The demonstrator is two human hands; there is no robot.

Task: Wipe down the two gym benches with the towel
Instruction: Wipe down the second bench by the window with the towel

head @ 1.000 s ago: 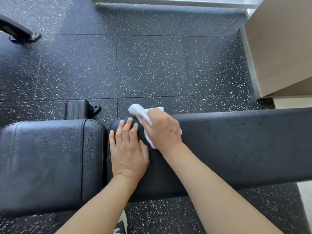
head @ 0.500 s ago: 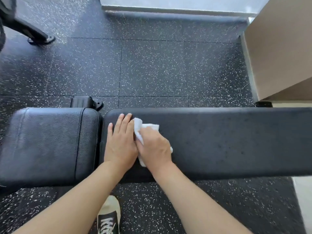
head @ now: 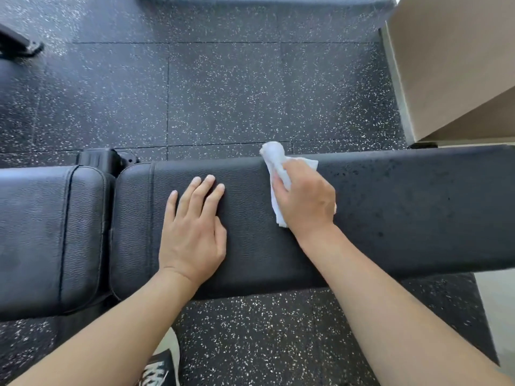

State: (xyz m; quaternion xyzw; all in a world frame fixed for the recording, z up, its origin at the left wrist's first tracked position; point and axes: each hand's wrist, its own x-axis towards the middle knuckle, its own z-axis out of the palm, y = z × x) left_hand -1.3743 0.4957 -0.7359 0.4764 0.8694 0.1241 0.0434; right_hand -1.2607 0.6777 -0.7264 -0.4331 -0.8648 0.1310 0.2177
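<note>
A long black padded bench pad point(head: 404, 207) runs across the view, with a shorter black seat pad point(head: 47, 235) butted against its left end. My right hand point(head: 306, 201) grips a crumpled white towel point(head: 274, 157) and presses it onto the long pad near its far edge. Part of the towel sticks out past my fingers and over the pad's far edge. My left hand point(head: 195, 229) lies flat on the same pad, fingers straight, a hand's width left of the towel.
Speckled black rubber floor point(head: 223, 93) surrounds the bench. A black bench bracket point(head: 103, 158) shows behind the gap between the pads. A beige cabinet point(head: 457, 65) stands at the right. A black equipment foot point(head: 19, 45) sits far left. My shoe point(head: 161, 369) is below.
My right hand slid the towel to the right along the long pad, away from my left hand. The left hand stays flat on the pad near its left end.
</note>
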